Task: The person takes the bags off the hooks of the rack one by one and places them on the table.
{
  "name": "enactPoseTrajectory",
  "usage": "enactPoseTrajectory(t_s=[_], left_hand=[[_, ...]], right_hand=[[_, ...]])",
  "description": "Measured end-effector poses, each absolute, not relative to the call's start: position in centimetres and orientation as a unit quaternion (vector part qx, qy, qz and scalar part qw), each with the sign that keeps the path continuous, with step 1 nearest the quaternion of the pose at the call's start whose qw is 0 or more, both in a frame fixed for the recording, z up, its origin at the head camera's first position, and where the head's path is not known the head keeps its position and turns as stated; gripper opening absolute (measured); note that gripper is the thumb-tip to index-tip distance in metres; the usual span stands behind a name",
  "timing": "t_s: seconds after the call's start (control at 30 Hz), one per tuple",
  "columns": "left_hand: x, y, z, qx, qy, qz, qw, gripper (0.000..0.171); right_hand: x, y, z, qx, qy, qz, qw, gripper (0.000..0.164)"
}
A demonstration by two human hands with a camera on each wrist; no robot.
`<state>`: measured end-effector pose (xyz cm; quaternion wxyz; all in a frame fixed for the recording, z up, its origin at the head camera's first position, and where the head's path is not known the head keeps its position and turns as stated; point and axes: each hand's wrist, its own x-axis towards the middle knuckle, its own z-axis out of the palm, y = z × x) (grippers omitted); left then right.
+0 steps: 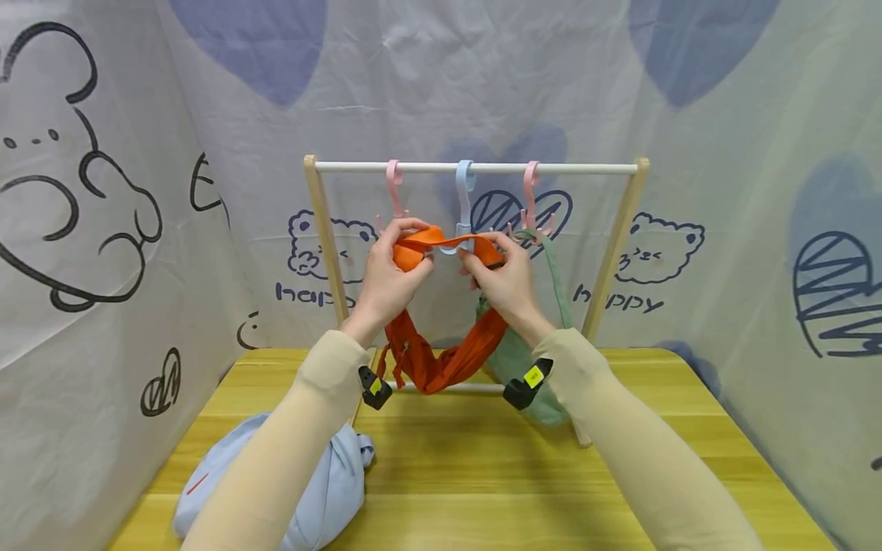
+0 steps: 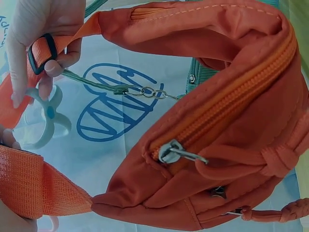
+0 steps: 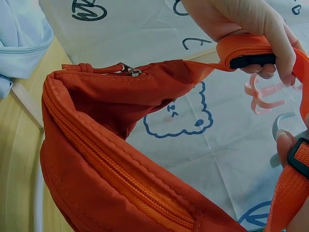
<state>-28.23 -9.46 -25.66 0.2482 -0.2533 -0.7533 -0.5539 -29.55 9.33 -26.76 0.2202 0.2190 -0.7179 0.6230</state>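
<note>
An orange waist bag (image 1: pixel 441 371) hangs by its strap (image 1: pixel 451 242) from both hands, in front of the rack. My left hand (image 1: pixel 387 268) grips a folded part of the strap, where a black buckle (image 3: pixel 252 60) shows in the right wrist view. Farther right, my right hand (image 1: pixel 508 282) pinches the strap beside a black slider (image 2: pixel 42 54). Between the hands, the strap crosses in front of the light blue hook (image 1: pixel 464 200); whether it rests on the hook I cannot tell. The bag's zipper (image 2: pixel 227 104) is closed.
The rack's white bar (image 1: pixel 586 168) also carries a left pink hook (image 1: pixel 393 187) and a right pink hook (image 1: pixel 530 191). A green bag (image 1: pixel 530 360) hangs at the right one. On the wooden table (image 1: pixel 482 497), a light blue bag (image 1: pixel 331 490) lies front left.
</note>
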Motion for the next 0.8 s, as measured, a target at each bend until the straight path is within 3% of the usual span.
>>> enactPoseTrajectory(t_s=[0.8], left_hand=[[-27.77, -9.66, -25.70, -0.260, -0.745, -0.561, 0.251, 0.041]], right_hand=[[-29.18, 9.53, -26.02, 0.241, -0.710, 0.622, 0.225, 0.023]])
